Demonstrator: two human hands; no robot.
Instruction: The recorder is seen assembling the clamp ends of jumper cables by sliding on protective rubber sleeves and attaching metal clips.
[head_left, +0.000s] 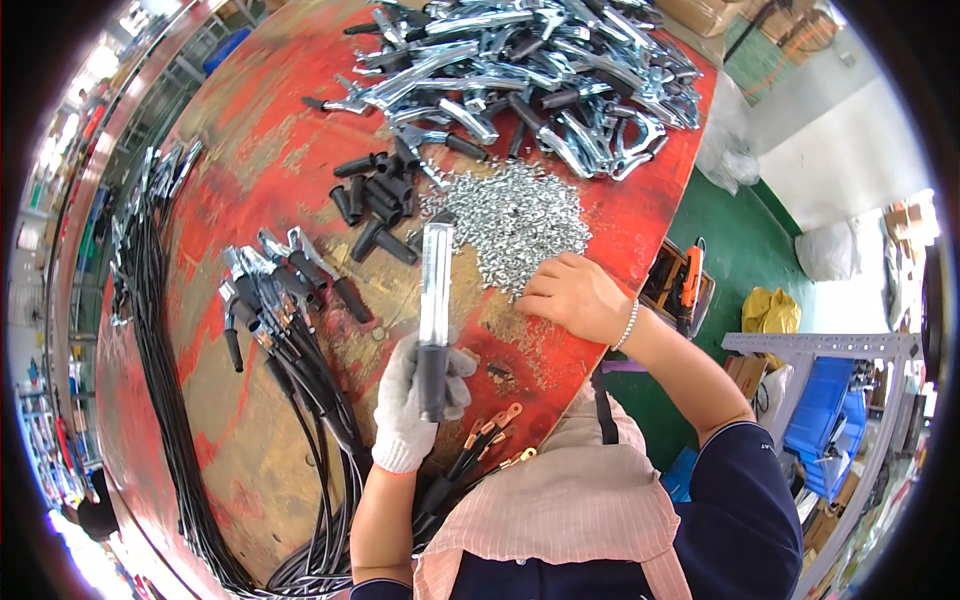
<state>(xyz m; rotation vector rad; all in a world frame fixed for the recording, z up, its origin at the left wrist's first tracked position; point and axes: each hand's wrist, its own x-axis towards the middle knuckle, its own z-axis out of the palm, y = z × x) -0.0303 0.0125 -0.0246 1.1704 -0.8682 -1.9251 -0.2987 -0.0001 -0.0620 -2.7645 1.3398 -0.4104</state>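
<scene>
My left hand point(415, 395), in a white knit glove, is wrapped round the black grip of a shiny metal clamp point(435, 285). The clamp stands upright in the picture, its silver channel-shaped part pointing away from me. My bare right hand point(580, 298), with a bracelet at the wrist, is at the near right edge of a heap of small silver hardware point(520, 215). Its fingers are bent down at the pieces, and whatever is between the fingertips is hidden. Several loose black sleeves point(380, 190) lie left of the heap.
A large pile of metal clamps point(540, 70) covers the table's far end. At left are black cables with clamps point(300, 290) and a longer cable bundle point(160, 350). Copper-lugged cable ends point(490, 430) lie by my apron. An orange tool point(690, 285) sits beyond the red table's point(640, 215) right edge.
</scene>
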